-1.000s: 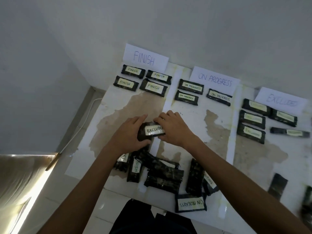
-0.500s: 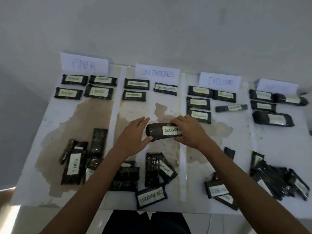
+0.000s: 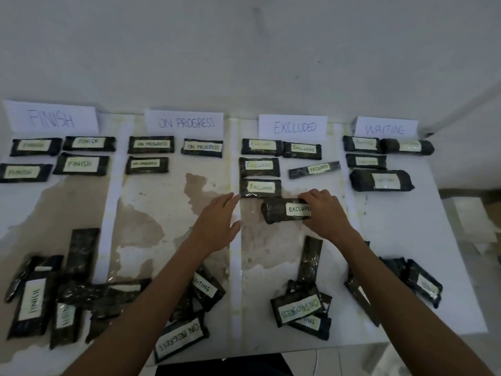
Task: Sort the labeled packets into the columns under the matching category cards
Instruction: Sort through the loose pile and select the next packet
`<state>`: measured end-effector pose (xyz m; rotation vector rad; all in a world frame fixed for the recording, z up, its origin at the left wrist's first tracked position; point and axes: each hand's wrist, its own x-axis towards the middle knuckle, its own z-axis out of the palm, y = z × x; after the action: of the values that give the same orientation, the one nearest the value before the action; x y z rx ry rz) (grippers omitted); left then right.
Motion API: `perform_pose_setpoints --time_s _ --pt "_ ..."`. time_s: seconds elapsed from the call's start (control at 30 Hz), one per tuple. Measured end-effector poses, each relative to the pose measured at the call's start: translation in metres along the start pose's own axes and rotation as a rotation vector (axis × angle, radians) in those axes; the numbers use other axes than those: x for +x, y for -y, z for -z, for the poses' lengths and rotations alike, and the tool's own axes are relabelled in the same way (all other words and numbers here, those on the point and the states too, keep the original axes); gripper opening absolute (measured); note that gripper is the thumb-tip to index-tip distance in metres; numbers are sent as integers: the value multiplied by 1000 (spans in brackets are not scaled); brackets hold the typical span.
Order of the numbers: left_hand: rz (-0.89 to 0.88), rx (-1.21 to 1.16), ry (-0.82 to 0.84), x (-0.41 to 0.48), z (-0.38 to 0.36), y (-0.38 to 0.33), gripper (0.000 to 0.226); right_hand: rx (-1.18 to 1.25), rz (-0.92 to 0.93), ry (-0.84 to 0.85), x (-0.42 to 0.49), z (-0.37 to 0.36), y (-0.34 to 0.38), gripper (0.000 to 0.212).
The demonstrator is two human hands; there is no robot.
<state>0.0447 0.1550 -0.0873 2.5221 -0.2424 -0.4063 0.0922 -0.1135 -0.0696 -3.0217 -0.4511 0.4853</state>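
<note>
My right hand (image 3: pixel 324 210) grips a dark packet labelled EXCLUDED (image 3: pixel 282 211) by its right end, inside the column under the EXCLUDED card (image 3: pixel 294 127), just below several sorted EXCLUDED packets (image 3: pixel 260 188). My left hand (image 3: pixel 217 221) hovers to the packet's left with fingers straight, apart from it. The FINISH card (image 3: pixel 51 118), ON PROGRESS card (image 3: pixel 185 122) and WAITING card (image 3: pixel 385 128) head the other columns, each with dark labelled packets beneath. Unsorted packets lie along the near edge, among them an ON PROGRESS packet (image 3: pixel 181 339).
The white table (image 3: pixel 162 218) is stained brown in the middle and split by pale strips into columns. Loose packet piles sit at the near left (image 3: pixel 35 302), near centre (image 3: pixel 301 310) and near right (image 3: pixel 423 286). A white wall rises behind the cards.
The view has swung right and the WAITING column now shows. My right hand carried the EXCLUDED packet right into the EXCLUDED column; my left hand let go of it and stays to its left.
</note>
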Motion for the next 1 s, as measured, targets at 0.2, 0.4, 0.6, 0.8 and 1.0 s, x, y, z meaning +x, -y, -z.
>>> perform_pose_setpoints --time_s 0.2,0.4,0.6,0.8,1.0 --pt "10 49 -15 45 -26 -33 60 7 -63 -8 19 -11 -55 47" --pt "16 86 -59 72 -43 -48 59 42 -86 16 39 -19 -78 50" --pt "2 110 -73 85 -54 -46 59 87 -72 0 55 -19 -91 54" --pt "-40 114 -91 86 -59 -47 57 81 -58 25 59 -19 -93 58" --pt "-88 102 -102 76 -59 -54 54 148 -51 -15 47 -15 -89 68"
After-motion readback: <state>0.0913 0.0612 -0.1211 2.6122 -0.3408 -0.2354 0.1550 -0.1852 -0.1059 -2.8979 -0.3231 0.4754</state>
